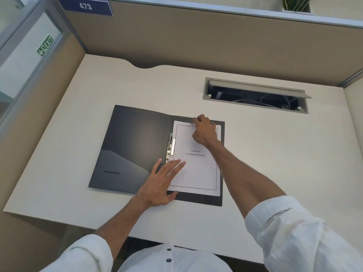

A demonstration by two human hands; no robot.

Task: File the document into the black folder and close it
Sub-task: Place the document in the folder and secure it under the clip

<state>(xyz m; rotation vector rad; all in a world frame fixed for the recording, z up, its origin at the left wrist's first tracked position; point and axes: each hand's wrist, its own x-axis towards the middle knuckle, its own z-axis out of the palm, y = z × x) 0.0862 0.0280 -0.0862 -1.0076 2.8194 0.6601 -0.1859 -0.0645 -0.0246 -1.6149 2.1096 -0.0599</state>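
— On the desk (275,154) the black folder (137,146) lies open; our document (196,173) sits on its right leaf, long axis running away from us, beside the clip (170,150).
— Hands?
— Our left hand (161,185) presses flat, fingers spread, nearest the clip. Our right hand (204,130) curls on the far edge; whether it pinches, we cannot tell.

The scene is evenly and brightly lit from overhead. A soft sheen is seen on the open black plastic folder (135,146). Only faint shadows are cast. Straight edges are bowed by wide-angle distortion.
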